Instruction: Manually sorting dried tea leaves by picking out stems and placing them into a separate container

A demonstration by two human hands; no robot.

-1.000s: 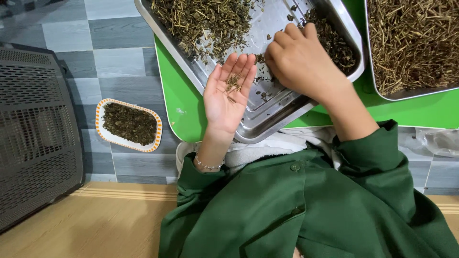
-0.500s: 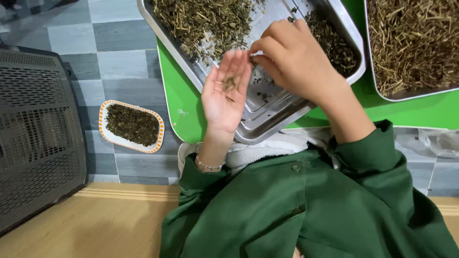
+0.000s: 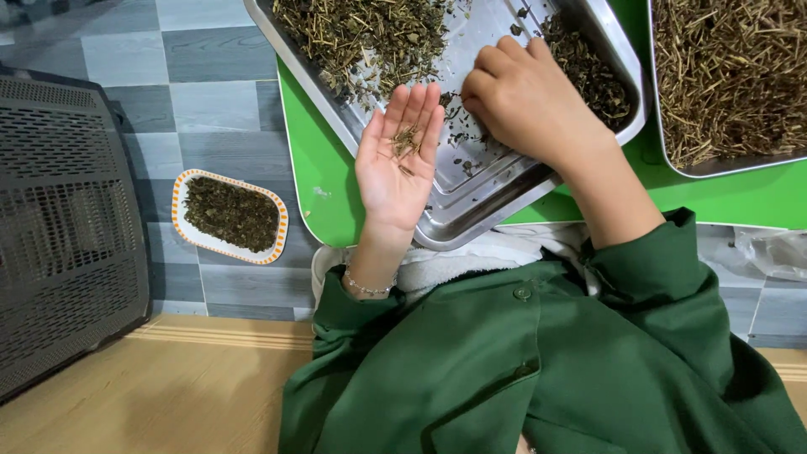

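While my left hand [image 3: 395,164] lies flat and open, palm up, cradling a small heap of thin dried stems [image 3: 405,143], my right hand [image 3: 523,97] has dropped back from above that palm to the shiny steel tray [image 3: 471,214] on the green counter [image 3: 315,181]. Its fingers curl loosely onto the scattered dark leaf bits [image 3: 461,139]; I cannot tell whether they pinch anything. The palm heap looks slightly fuller than a moment ago.

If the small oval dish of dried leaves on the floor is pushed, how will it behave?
The oval dish looks shallow and flat-bottomed, so it would probably slide on the smooth tiles, not tip. Its loose dried leaves seem light and may spill.
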